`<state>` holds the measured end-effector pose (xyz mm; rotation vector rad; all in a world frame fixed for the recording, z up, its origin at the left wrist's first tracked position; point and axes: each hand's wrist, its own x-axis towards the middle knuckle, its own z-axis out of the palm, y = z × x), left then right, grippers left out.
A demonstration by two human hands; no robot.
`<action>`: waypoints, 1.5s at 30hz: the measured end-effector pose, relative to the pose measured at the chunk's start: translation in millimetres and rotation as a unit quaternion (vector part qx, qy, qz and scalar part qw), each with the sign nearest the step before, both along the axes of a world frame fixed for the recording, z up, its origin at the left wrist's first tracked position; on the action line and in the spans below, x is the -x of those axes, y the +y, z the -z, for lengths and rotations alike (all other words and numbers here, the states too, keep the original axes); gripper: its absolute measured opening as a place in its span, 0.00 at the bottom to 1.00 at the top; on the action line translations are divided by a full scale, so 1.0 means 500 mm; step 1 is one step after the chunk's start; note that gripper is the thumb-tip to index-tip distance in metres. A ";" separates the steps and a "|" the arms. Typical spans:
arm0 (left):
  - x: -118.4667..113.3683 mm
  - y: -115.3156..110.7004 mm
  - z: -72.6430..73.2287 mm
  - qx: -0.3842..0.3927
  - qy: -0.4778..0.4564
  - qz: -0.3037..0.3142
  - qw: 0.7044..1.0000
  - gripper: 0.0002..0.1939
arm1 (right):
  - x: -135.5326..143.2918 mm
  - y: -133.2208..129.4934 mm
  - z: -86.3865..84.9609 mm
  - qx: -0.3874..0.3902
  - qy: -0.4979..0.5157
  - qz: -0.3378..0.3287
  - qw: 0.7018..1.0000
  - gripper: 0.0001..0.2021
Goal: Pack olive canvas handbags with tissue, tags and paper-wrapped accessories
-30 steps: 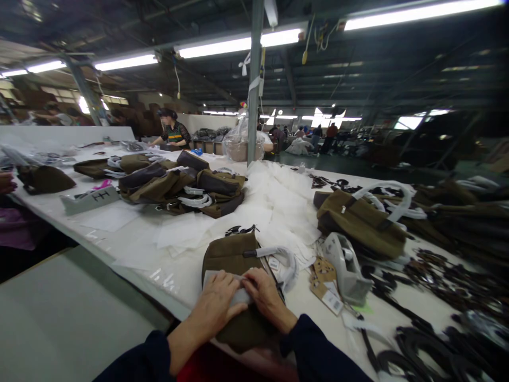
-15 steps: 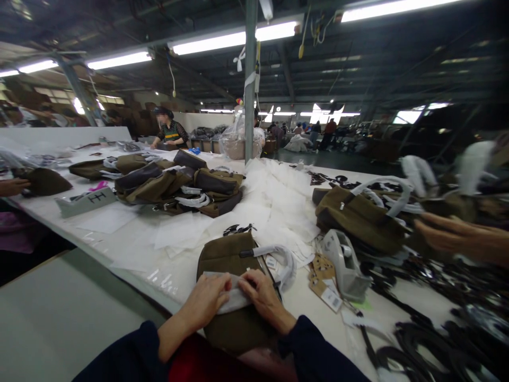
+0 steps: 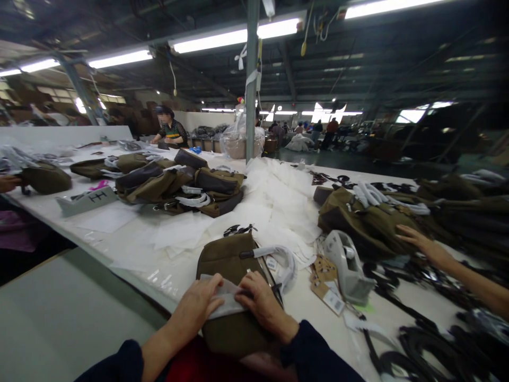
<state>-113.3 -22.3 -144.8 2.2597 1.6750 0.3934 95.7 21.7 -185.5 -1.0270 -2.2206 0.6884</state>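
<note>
An olive handbag (image 3: 225,252) lies on the table edge in front of me, its handle (image 3: 292,265) wrapped in white. Across the bag is a strip of thin white paper (image 3: 227,303). My left hand (image 3: 199,302) grips the paper's left part between thumb and fingers. On the other side, my right hand (image 3: 262,302) pinches its right end, fingers bent. What lies beneath the paper is hidden. A paper tag (image 3: 271,263) shows beside the bag's zipped edge.
A grey tape dispenser (image 3: 345,265) and brown cardboard tags (image 3: 326,281) are at the right. White sheets (image 3: 274,201) are heaped ahead, with olive bags (image 3: 170,185) to the left and more bags (image 3: 358,217) at right. A co-worker's hand (image 3: 421,244) reaches in from the right; black straps (image 3: 429,339) lie nearby.
My left hand has shifted slightly left along the paper, exposing more of it. At right, the co-worker's hand has lowered, and a white-wrapped handle there now lies down on the bag.
</note>
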 end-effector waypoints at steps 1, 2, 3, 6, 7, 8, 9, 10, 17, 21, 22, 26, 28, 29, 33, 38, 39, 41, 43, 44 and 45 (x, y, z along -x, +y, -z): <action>0.004 -0.002 0.002 0.000 -0.013 0.005 1.000 0.13 | 0.000 -0.001 0.000 -0.007 -0.001 -0.004 1.000 0.07; 0.008 -0.004 0.004 -0.008 -0.020 0.006 1.000 0.18 | 0.000 -0.001 0.001 -0.012 -0.002 -0.008 1.000 0.07; 0.011 -0.005 0.005 -0.026 -0.019 0.003 0.999 0.23 | 0.000 -0.002 0.002 -0.017 -0.004 -0.012 1.000 0.06; 0.015 -0.003 0.003 -0.109 0.019 -0.015 0.994 0.33 | 0.001 -0.001 0.008 -0.030 -0.010 -0.018 0.999 0.05; 0.014 -0.002 0.000 -0.130 0.035 -0.017 0.991 0.30 | 0.002 0.000 0.011 -0.034 -0.013 -0.018 0.999 0.05; 0.013 0.000 -0.004 -0.139 0.050 -0.015 0.989 0.24 | 0.003 0.001 0.013 -0.038 -0.015 -0.018 0.999 0.04; 0.012 0.001 -0.008 -0.136 0.064 -0.008 0.989 0.17 | 0.003 0.002 0.016 -0.042 -0.017 -0.018 0.999 0.04; 0.010 0.003 -0.011 -0.127 0.080 0.001 0.989 0.10 | 0.004 0.003 0.019 -0.046 -0.018 -0.018 0.999 0.04; 0.001 -0.011 0.003 -0.137 0.191 0.068 0.970 0.08 | 0.006 0.005 0.039 -0.141 -0.096 -0.011 0.985 0.06; 0.026 -0.030 0.020 -0.193 0.169 0.115 0.960 0.09 | 0.009 0.003 0.045 -0.211 -0.167 -0.018 0.963 0.03; 0.035 -0.034 0.022 -0.200 0.160 0.128 0.958 0.10 | 0.010 0.002 0.045 -0.224 -0.175 -0.021 0.958 0.02; 0.066 -0.047 0.024 -0.201 0.142 0.166 0.955 0.10 | 0.013 0.001 0.039 -0.250 -0.190 -0.043 0.948 0.05; 0.075 -0.054 0.019 -0.179 0.131 0.170 0.960 0.09 | 0.010 0.000 0.030 -0.246 -0.196 -0.058 0.948 0.05; 0.077 -0.059 0.014 -0.162 0.123 0.169 0.964 0.09 | 0.007 -0.002 0.024 -0.240 -0.198 -0.066 0.948 0.05; 0.077 -0.073 -0.021 -0.079 0.070 0.146 0.984 0.09 | -0.010 -0.019 -0.006 -0.199 -0.197 -0.103 0.954 0.03; 0.054 -0.048 -0.041 -0.016 0.007 0.086 0.996 0.12 | -0.022 -0.038 -0.026 -0.162 -0.188 -0.117 0.962 0.07; 0.048 -0.039 -0.037 -0.014 0.000 0.071 0.997 0.14 | -0.022 -0.039 -0.026 -0.164 -0.190 -0.114 0.961 0.07; 0.037 -0.025 -0.026 -0.015 -0.012 0.051 0.999 0.13 | -0.023 -0.040 -0.025 -0.168 -0.193 -0.107 0.961 0.07; 0.034 -0.016 -0.016 -0.003 -0.026 0.045 0.999 0.09 | -0.028 -0.046 -0.023 -0.166 -0.178 -0.093 0.965 0.07; 0.035 -0.013 -0.013 0.012 -0.034 0.041 0.998 0.06 | -0.033 -0.054 -0.021 -0.166 -0.157 -0.076 0.971 0.08; 0.038 -0.011 -0.012 0.033 -0.042 0.038 0.998 0.04 | -0.039 -0.066 -0.018 -0.162 -0.125 -0.053 0.977 0.09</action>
